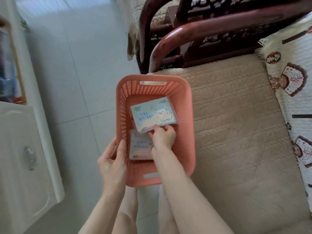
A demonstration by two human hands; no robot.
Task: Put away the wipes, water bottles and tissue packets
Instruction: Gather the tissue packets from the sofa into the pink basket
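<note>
The right hand [163, 138] pinched the near edge of a tissue packet [152, 114] inside the pink basket [189, 115]. A second packet [140, 146], blurred, seemed to lie flat on the basket's floor. The left hand [113, 164] gripped the pink basket's left rim, and the basket sat at the edge of a beige cushion [236, 124].

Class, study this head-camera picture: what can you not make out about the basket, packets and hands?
1. Head view: lower tissue packet, partly hidden by the right hand and upper tissue packet.
2. Head view: print on the upper tissue packet, too blurred to read.
3. Head view: grip of the left hand on the basket rim, motion-blurred.
4. Head view: shelf contents, blurred and cut off by the left edge.
</note>
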